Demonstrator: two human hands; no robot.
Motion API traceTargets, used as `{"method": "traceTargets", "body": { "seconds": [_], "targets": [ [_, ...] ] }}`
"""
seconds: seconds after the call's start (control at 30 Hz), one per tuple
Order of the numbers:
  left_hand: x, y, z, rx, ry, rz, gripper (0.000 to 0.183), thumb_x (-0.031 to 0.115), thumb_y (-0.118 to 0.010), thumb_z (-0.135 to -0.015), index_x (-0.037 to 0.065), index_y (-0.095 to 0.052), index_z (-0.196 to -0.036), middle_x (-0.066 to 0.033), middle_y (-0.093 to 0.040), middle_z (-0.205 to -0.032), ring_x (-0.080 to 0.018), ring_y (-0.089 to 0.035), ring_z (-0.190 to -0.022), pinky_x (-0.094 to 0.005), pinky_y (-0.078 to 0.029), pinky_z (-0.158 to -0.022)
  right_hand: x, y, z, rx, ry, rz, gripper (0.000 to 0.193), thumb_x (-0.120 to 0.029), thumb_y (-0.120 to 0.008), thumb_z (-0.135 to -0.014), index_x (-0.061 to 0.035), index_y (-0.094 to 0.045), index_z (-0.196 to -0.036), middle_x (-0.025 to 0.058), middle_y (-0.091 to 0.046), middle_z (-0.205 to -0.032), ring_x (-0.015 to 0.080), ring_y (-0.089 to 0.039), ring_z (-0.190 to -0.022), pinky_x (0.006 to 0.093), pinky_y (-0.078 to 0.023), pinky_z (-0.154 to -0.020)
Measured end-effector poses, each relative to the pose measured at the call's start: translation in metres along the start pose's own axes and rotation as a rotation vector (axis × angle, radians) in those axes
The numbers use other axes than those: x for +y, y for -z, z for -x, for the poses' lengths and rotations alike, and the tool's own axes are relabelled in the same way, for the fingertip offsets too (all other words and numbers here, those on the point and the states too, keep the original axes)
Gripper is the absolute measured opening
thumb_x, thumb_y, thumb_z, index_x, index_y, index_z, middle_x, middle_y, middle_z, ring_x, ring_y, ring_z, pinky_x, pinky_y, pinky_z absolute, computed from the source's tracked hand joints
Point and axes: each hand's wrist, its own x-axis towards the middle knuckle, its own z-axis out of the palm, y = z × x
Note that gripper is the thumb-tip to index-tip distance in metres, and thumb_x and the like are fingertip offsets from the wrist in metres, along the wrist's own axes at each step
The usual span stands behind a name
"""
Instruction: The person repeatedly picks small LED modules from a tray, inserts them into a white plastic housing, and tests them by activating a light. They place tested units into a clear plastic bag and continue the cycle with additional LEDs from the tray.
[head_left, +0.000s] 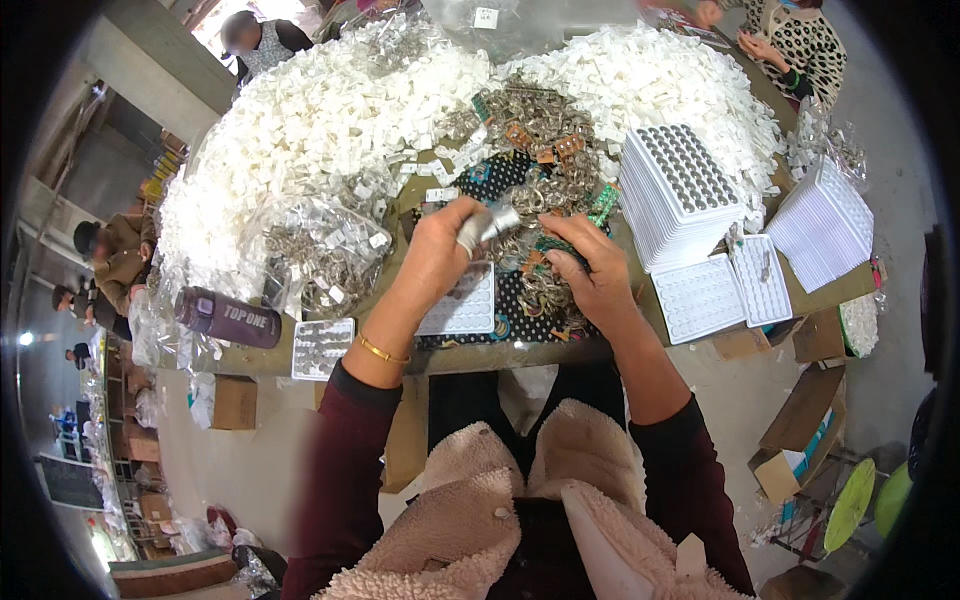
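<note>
My left hand (443, 243) is closed, fingers pinched together. Something whitish wraps one fingertip, and a small white and silvery piece (503, 220) shows at its fingers. Across from it, my right hand (592, 268) is closed over the near part of a heap of small metal pieces (545, 185); what its fingers pinch is hidden. Green and orange strips lie among the metal, with a green strip (604, 204) beside my right fingers. Under both hands spreads a dark dotted cloth (508, 291). A white moulded tray (470, 312) sits below my left hand.
Large piles of white plastic pieces (320, 120) cover the far table. At right stand a tall stack of white trays (665, 215) and another stack (820, 225). A purple bottle (228, 317) and a bag of metal parts (325, 255) lie left. A co-worker (800, 45) is at far right.
</note>
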Motion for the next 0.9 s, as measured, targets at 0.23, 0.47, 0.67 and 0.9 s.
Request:
{"method": "traceTargets", "body": {
  "seconds": [0.23, 0.47, 0.67, 0.9],
  "targets": [
    [0.030, -0.005, 0.037, -0.070, -0.024, 0.307, 0.018, 0.015, -0.060, -0.099, -0.001, -0.061, -0.106, -0.0073, -0.065, -0.091, -0.0165, -0.066, -0.083, -0.0299, -0.052, -0.072, -0.012, -0.005, 0.003, -0.056, 0.014, -0.087, 0.024, -0.001, -0.068, -0.089, 0.0038, -0.065, -0.112, 0.0117, -0.063, -0.098, 0.0211, -0.063, -0.087, 0.0318, -0.050, -0.079],
    [0.029, -0.022, 0.053, -0.063, -0.082, 0.705, 0.034, 0.006, -0.069, -0.092, 0.001, -0.060, -0.125, -0.0033, -0.062, -0.094, -0.0086, -0.060, -0.084, -0.0236, -0.050, -0.075, -0.027, -0.011, 0.009, -0.050, -0.223, -0.421, 0.021, -0.003, -0.064, -0.095, 0.0043, -0.067, -0.114, 0.0051, -0.061, -0.101, 0.0098, -0.062, -0.079, 0.0215, -0.051, -0.070],
    [0.019, -0.029, 0.054, 0.115, -0.129, 0.482, 0.021, -0.001, -0.067, -0.090, 0.001, -0.068, -0.111, -0.0007, -0.062, -0.091, -0.0082, -0.060, -0.081, -0.0233, -0.050, -0.072, -0.030, -0.014, 0.013, -0.089, -0.174, -0.322, 0.024, -0.003, -0.062, -0.096, 0.0037, -0.066, -0.119, 0.0061, -0.062, -0.105, 0.0105, -0.064, -0.082, 0.0223, -0.051, -0.070],
    [0.008, -0.026, 0.057, -0.032, 0.025, 0.576, 0.024, 0.017, -0.066, -0.093, 0.002, -0.065, -0.113, -0.0047, -0.067, -0.095, -0.0134, -0.065, -0.079, -0.0291, -0.055, -0.073, -0.039, -0.011, 0.012, -0.074, -0.344, -0.220, 0.026, 0.001, -0.062, -0.092, 0.0036, -0.065, -0.118, 0.0095, -0.063, -0.119, 0.0139, -0.065, -0.095, 0.0268, -0.057, -0.074]
  ]
}}
